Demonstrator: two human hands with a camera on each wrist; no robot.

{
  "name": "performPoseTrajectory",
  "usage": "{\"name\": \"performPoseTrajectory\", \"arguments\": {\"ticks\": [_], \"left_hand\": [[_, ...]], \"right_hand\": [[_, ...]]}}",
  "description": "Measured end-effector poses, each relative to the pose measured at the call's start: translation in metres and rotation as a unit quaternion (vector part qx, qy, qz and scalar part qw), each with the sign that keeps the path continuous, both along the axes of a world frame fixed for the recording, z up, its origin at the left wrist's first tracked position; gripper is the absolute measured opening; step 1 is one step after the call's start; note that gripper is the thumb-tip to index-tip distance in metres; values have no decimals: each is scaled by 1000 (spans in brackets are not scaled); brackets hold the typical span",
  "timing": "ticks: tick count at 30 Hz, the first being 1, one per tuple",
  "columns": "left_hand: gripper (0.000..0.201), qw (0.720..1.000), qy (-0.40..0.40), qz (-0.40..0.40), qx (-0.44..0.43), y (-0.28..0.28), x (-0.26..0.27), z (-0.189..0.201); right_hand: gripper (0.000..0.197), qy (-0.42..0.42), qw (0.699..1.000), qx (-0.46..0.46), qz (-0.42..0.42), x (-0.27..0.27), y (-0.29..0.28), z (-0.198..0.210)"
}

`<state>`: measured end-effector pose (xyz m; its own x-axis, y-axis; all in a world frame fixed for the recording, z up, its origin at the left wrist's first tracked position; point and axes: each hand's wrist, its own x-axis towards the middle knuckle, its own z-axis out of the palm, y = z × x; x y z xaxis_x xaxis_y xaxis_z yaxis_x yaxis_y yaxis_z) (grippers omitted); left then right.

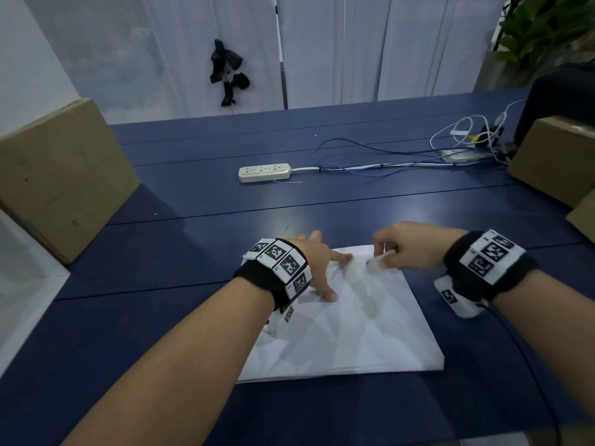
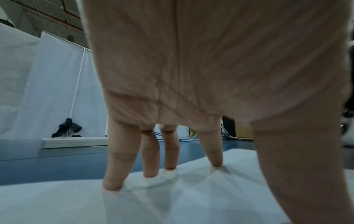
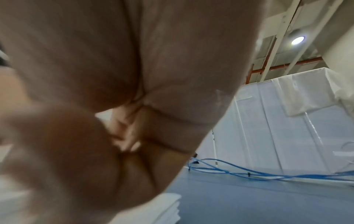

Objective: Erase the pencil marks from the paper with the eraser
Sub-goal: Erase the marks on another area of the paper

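Right hand [image 1: 407, 247]: fingers curled and pinching a small white eraser [image 1: 378, 260], its lower end blurred and at the surface of the paper [image 1: 354, 333] near the far edge of the sheet. In the right wrist view the hand [image 3: 114, 106] fills most of the picture, fingers folded in on themselves; only a pale sliver shows between them, and whether that is the eraser cannot be told.

Left hand [image 1: 317, 262]: fingers straight and spread, holding nothing. The left wrist view shows the fingertips [image 2: 112, 185] planted on the paper [image 2: 191, 197], with the palm [image 2: 191, 68] raised clear of it. This hand stands on the far left part of the sheet, just beside the eraser but apart from the right hand.

Paper: a white stack, lying flat on the blue table [image 1: 193, 204], slightly skewed to the table edge. Pencil marks are too faint to make out; grey patches on the sheet read as shadows.

Surroundings: white power strip [image 1: 264, 172] further back on the table, blue and white cables [image 1: 402, 159] trailing to the right, a cardboard box [image 1: 61, 178] on the left and another box [image 1: 553, 156] on the right
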<state>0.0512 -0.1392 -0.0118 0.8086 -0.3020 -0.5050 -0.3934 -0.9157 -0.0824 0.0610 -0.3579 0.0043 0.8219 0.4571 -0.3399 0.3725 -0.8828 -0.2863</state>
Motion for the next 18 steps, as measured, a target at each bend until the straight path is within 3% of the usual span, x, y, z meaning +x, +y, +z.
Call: {"name": "performPoseTrajectory", "arguments": {"ticks": [2,6,9,13,18], "left_hand": [[94,1000,2,-1,0,0,0,0],[96,1000,7,-3,2,-1,-1,1],[97,1000,-9,5,-15,1,-8,-2],[82,996,-41,18,-78,6,-22,-7],[72,993,-55,13,-108,12,-33,-11]], "right_hand": [[33,33,999,-8,13,-12,-2,2],[34,2,1000,-11,-13,-25,2,2],[48,-12,999,-2,-41,-34,4,0],[23,-26,998,16,-55,-45,2,-2],[11,-48,997,47,-35,-56,-2,-6]]}}
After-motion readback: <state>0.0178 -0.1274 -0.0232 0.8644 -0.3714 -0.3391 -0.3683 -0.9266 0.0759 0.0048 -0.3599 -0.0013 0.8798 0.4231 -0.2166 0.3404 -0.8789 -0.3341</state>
